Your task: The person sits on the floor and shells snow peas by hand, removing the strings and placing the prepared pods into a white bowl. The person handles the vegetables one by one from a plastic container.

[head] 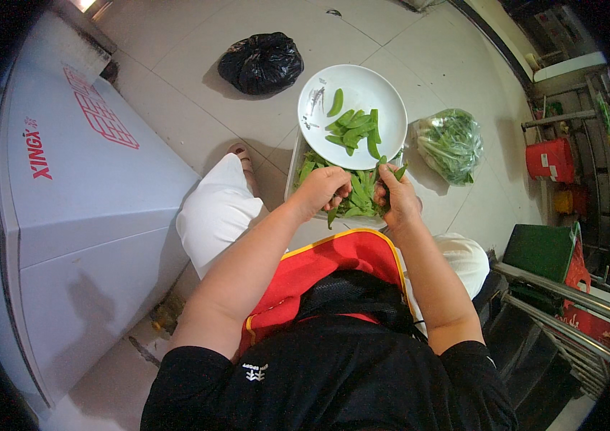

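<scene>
A white plate (307,137) rests on the far part of a clear plastic tub (289,180), with several flat green pea pods (356,128) on it. More green pods (357,196) fill the tub below the plate. My right hand (399,196) grips a few pods over the tub's right side, thumb uppermost. My left hand (323,188) is over the tub's left half with its fingers curled inward. A green pod tip shows just below those fingers; whether they pinch it is hidden.
A knotted black plastic bag (261,63) lies on the tiled floor (186,102). Leafy greens in a clear bag (449,145) sit right of the tub. A white chest freezer (94,215) stands at left. At right are a metal rack (558,301) and a red container (550,160).
</scene>
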Motion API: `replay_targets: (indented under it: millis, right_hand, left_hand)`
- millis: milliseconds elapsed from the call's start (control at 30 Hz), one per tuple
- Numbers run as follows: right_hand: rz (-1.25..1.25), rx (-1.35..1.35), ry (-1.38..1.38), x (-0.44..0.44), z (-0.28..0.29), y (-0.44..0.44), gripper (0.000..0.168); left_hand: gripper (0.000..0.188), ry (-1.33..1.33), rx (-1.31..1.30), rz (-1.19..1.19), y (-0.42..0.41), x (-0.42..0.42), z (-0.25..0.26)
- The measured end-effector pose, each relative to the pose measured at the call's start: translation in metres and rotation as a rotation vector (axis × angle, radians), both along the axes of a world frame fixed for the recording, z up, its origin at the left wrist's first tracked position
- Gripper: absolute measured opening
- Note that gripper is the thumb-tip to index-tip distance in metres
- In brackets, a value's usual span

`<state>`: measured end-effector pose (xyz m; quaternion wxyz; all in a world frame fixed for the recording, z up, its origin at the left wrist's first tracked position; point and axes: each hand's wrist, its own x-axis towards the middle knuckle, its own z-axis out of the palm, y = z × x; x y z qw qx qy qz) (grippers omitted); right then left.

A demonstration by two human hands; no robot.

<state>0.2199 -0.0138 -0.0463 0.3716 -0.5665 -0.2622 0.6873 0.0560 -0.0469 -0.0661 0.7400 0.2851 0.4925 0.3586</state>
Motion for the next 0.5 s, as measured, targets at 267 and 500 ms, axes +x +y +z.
replay_targets:
  millis: [267,500]
  right_hand:
    - [0.024,0.052,-0.051,-0.010,0.003,-0.001,0.015]
    - [0.174,0.153,-0.216,-0.015,0.002,-0.001,0.014]
  left_hand:
    - [0.020,0.037,0.045,-0.020,-0.002,0.007,0.002]
    - [0.021,0.371,0.342,-0.238,-0.003,0.007,-0.008]
